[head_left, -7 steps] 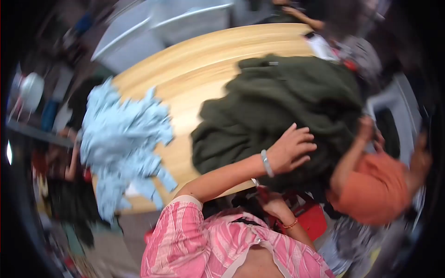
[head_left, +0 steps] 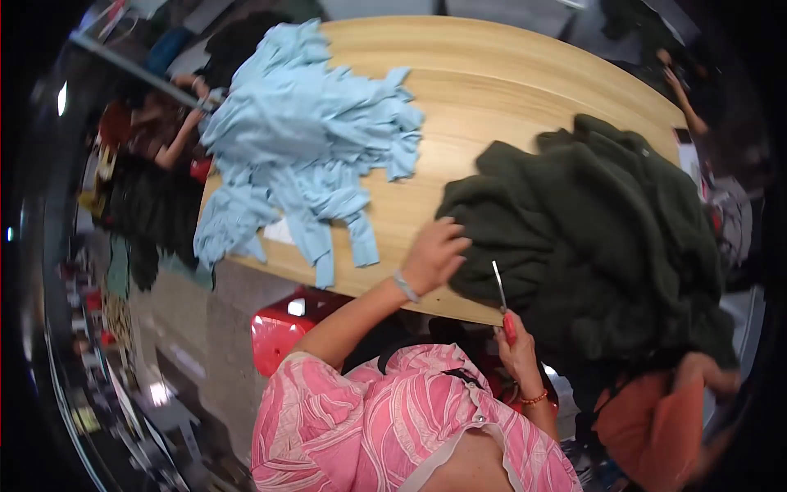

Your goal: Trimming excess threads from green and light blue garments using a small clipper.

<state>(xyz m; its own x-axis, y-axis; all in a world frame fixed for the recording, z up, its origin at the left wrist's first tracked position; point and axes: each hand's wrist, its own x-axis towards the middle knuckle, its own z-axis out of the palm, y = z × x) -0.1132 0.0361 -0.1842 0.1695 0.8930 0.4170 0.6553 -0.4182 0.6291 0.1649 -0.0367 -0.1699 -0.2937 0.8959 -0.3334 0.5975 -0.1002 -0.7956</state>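
Observation:
My left hand (head_left: pixel 436 257), a pale band at its wrist, hovers over the table by the left edge of the dark green garment pile (head_left: pixel 590 221). Its fingers are slightly bent and apart, with nothing in them. At the table's near edge, my right hand (head_left: pixel 520 359) is closed around a red-handled tool (head_left: pixel 510 327). The tool's thin metal blade (head_left: pixel 499 284) points up and away, in front of the green cloth. Whether it has a second blade I cannot make out. A heap of light blue garments (head_left: pixel 303 123) lies at the left, sleeves spread toward me.
The wooden table (head_left: pixel 492 74) curves across the view. A red stool (head_left: pixel 283 328) stands below its near edge. At the right, a person in an orange top (head_left: pixel 656 426) is close to the green pile. Other people work at the far left and far right.
The view has turned, so both piles sit farther right. My left hand has drawn back from over the green pile to its left edge. The tool in my right hand now shows clearly.

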